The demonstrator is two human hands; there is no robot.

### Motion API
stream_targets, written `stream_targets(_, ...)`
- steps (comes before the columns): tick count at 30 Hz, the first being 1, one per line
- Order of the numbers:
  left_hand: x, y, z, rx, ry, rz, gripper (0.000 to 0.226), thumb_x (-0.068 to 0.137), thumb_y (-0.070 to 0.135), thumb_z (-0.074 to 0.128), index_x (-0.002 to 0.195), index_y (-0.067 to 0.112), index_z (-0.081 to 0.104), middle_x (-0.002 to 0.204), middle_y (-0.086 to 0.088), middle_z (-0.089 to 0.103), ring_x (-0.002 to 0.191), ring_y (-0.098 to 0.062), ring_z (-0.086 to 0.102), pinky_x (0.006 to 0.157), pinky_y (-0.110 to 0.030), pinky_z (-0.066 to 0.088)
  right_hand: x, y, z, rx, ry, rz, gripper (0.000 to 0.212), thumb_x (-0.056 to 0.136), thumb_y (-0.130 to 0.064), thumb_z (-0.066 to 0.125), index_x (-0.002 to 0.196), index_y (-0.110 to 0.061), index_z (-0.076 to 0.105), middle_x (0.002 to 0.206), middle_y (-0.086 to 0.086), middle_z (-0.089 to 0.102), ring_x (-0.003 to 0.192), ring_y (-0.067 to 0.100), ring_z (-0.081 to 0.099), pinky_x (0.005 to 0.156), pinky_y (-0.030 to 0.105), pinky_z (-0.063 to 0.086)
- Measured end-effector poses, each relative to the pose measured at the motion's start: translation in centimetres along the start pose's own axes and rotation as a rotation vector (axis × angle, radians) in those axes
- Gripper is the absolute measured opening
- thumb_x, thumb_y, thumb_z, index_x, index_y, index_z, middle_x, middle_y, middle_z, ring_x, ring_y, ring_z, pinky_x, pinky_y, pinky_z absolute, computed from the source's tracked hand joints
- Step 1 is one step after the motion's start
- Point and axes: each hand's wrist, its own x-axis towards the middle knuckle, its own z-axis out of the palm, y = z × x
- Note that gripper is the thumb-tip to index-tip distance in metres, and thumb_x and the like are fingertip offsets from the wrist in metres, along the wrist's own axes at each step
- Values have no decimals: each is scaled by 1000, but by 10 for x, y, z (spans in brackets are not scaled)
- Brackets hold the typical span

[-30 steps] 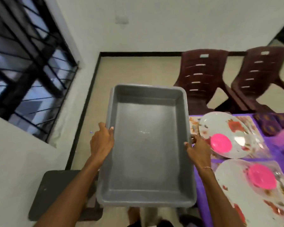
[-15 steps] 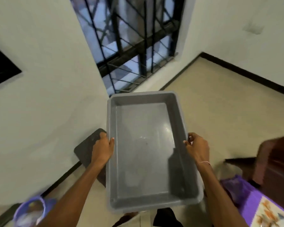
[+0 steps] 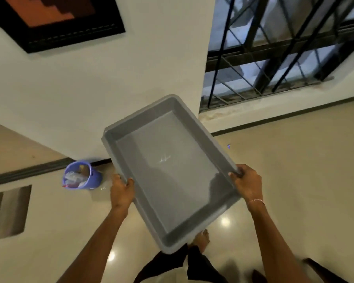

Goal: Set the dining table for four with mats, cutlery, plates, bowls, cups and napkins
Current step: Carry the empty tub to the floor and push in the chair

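An empty grey plastic tray [image 3: 168,166] hangs in front of me above the floor, turned at an angle. My left hand [image 3: 121,192] grips its left rim, thumb over the edge. Over on the right rim my right hand [image 3: 246,182] holds on the same way, a thin bracelet on the wrist. Nothing lies inside the tray. The dining table and its settings are out of view.
A purple bin [image 3: 81,176] with rubbish stands on the floor by the wall at the left. A barred window [image 3: 274,52] fills the upper right, a framed picture [image 3: 55,19] the upper left. Glossy beige floor spreads below; my bare foot [image 3: 201,238] shows under the tray.
I have turned left, away from the table: plates and chairs have left the view, and the wall, the window and the purple bin have come in. Both hands keep their grip on the tray.
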Motion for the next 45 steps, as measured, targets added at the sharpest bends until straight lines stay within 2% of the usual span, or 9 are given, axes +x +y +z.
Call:
stream_targets(5,3,-31,28,-156,45,-216,25,102,15,58,118,7,40,105,-14,58,93,-35,60,83,-41,52,-4,-7,41,340,97,230,63,87,-31,81,139,-17,49,115,9,69,83,19,68,84,45,61)
stream_targets(9,-9,-40,72,-319,80,-381,30,102,14,59,121,4,38,105,-11,56,93,-34,60,87,-42,56,-21,-13,92,232,-45,232,47,88,-32,79,120,-13,50,96,7,66,83,31,67,78,47,60)
stream_targets(16,-34,-61,126,-611,15,-582,35,96,18,72,105,19,37,102,-10,62,93,-32,68,90,-57,59,-11,17,130,98,-92,309,45,93,7,56,131,-14,43,104,9,58,90,34,60,89,60,58)
stream_targets(19,-27,-76,125,-720,-60,-621,42,96,17,71,123,17,38,115,-17,63,104,-36,71,94,-54,58,22,32,137,98,-85,298,55,95,11,54,140,-20,47,110,12,61,99,34,60,99,64,52)
stream_targets(23,17,-106,104,-908,75,-662,53,105,23,59,148,18,30,128,-20,64,103,-35,74,82,-46,63,74,40,151,99,-60,244,54,94,10,56,138,-21,49,113,13,62,98,29,58,100,63,52)
stream_targets(27,75,-132,93,-844,148,-694,70,104,9,56,160,26,17,138,-21,52,115,-38,65,96,-55,56,126,46,173,105,-53,224,51,95,8,57,139,-18,51,125,18,63,107,35,61,101,59,52)
stream_targets(32,125,-143,103,-742,105,-653,53,99,-1,61,148,15,49,130,-16,66,106,-33,72,87,-46,62,163,59,209,169,-89,269,49,97,4,60,141,-17,51,128,14,60,110,32,58,105,59,49)
stream_targets(40,162,-158,130,-745,190,-705,48,99,3,64,144,19,56,126,-10,70,104,-30,74,78,-36,63,195,77,250,252,-96,314,49,97,-2,65,141,-19,54,130,12,60,118,37,60,96,63,55)
stream_targets(45,174,-166,138,-743,196,-727,47,100,4,62,144,20,56,126,-10,70,100,-28,74,90,-42,60,212,75,264,315,-105,308,48,98,-4,64,142,-21,54,131,9,60,120,36,59,94,61,56)
